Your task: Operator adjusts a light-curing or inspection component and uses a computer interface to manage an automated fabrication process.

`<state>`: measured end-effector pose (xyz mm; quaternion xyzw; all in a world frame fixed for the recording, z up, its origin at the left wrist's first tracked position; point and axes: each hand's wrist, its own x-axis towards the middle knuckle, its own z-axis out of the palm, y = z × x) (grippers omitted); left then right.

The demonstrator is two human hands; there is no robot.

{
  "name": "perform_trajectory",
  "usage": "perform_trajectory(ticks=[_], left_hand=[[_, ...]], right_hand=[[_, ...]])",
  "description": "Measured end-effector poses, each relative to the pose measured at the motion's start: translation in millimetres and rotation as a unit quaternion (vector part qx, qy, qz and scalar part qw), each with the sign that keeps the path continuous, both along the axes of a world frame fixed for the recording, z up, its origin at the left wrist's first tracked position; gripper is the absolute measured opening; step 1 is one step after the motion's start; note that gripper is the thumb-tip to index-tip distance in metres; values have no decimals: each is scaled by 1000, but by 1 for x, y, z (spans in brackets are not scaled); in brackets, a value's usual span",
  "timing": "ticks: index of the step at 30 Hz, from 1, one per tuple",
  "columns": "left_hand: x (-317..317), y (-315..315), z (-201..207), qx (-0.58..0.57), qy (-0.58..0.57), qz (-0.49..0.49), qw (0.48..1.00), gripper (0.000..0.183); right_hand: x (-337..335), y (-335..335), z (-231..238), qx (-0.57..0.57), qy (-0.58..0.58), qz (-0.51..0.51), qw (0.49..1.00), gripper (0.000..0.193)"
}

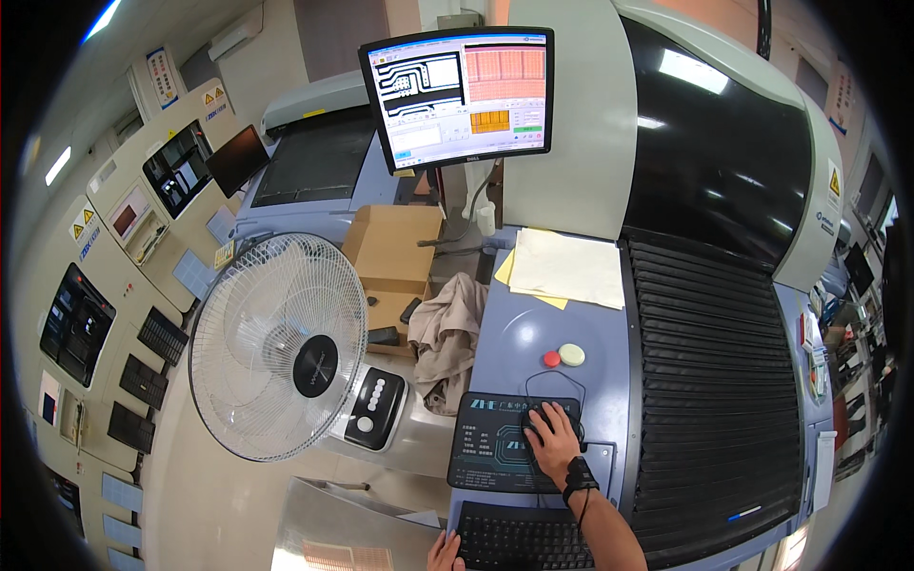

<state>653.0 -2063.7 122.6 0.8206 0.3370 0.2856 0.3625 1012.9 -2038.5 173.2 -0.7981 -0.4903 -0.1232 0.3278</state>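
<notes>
My right hand [553, 443] rests over a dark computer mouse [535, 419], its fingers curved across the top; the palm hides most of it. Under them lies a black mouse pad [486, 457] with pale blue print. A dark band with a device is on my right wrist. At the lower edge, only the fingers of my left hand [445, 553] show, stretched out and apart beside the left end of a black keyboard [519, 538]. Above, a monitor [462, 95] displays a black-and-white pattern, a reddish grid and an orange panel.
Red [551, 359] and pale green [571, 355] round buttons sit on the blue machine top. Beyond lie white sheets [566, 266]. A ribbed black cover [714, 381] runs along the right. At left stand a fan [276, 347], an open cardboard box [390, 247] and crumpled cloth [447, 328].
</notes>
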Motion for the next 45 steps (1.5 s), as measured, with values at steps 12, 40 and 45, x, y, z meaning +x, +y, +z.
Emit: perform_trajectory(ticks=[12,40,45], left_hand=[[-11,3,-18,-20,7,-38,999,55],[2,-7,-18,-64,-90,42,993,49],[3,-6,-20,-36,-114,29,992,50]], right_hand=[[-2,1,1,-4,4,-9,1000,38],[-5,2,-9,24,-7,-75,997,38],[-8,7,-8,23,-5,-76,997,38]])
